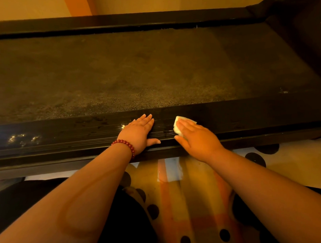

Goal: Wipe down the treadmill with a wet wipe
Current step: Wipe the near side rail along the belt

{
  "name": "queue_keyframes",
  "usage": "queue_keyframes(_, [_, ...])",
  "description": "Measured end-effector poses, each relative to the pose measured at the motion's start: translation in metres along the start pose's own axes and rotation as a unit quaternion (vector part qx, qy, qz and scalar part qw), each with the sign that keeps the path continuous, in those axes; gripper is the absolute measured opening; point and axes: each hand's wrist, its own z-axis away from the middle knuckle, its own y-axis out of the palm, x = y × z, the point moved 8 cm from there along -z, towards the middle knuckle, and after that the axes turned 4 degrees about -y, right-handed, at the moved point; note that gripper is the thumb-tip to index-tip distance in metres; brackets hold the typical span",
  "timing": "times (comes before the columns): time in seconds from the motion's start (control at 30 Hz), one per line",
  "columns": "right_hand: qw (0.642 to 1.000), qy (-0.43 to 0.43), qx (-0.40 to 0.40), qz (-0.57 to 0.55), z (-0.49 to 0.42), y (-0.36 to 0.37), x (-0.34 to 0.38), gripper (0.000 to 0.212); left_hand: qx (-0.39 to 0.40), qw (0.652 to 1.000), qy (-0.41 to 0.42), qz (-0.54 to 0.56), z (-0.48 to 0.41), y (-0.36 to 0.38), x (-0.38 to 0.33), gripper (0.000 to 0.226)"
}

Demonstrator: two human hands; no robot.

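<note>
Pressing wet wipe (176,129) flat under right hand (196,136) on treadmill near rail (65,137), 6 o'clock of belt (136,71). Left hand (140,130) spread flat at wipe's 9 o'clock, gripping nothing. Risk of wipe bunching or sliding out from unclamped fingers on ribbed wet rail.

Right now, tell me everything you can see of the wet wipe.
The wet wipe is white, folded into a small thick pad, and lies flat on the treadmill's dark ribbed near side rail. The right hand presses it down with straight fingers, covering its middle; only its far edge and left side show.
</note>
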Motion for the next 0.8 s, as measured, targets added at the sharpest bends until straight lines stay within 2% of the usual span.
queue_keyframes(0.13, [0.992, 0.118, -0.026, -0.02, -0.007, 0.001, -0.022, 0.063, 0.004, 1.0, -0.003, 0.002, 0.0, 0.0, -0.001, 0.085])
queue_keyframes(0.2, [0.995, 0.087, -0.026, -0.036, -0.01, 0.006, -0.002, 0.063, 0.006, 1.0, -0.005, 0.001, 0.0, 0.0, -0.001, 0.085])
queue_keyframes(0.27, [1.0, 0.003, -0.012, -0.023, -0.005, 0.011, 0.024, 0.061, 0.004, 1.0, -0.006, -0.003, 0.0, -0.001, -0.002, 0.084])
queue_keyframes(0.33, [0.999, -0.044, 0.006, -0.011, 0.005, 0.011, 0.03, 0.061, 0.002, 1.0, -0.007, -0.006, 0.001, -0.001, -0.002, 0.084])
queue_keyframes(0.4, [0.999, -0.035, -0.001, -0.003, 0.01, 0.008, 0.016, 0.06, 0.0, 1.0, -0.007, -0.006, 0.002, -0.001, -0.002, 0.084])
queue_keyframes(0.57, [0.991, 0.115, -0.055, -0.028, 0.006, 0.006, -0.013, 0.061, -0.002, 1.0, -0.01, 0.005, 0.005, 0.002, -0.003, 0.082])
queue_keyframes(0.73, [0.999, -0.023, -0.026, -0.01, 0.014, 0.019, 0.026, 0.06, -0.011, 1.0, -0.008, 0.008, 0.007, 0.001, -0.004, 0.079])
queue_keyframes(0.8, [0.999, 0.006, -0.041, -0.022, 0.018, 0.014, 0.006, 0.058, -0.015, 1.0, -0.004, 0.007, 0.009, 0.002, -0.005, 0.078])
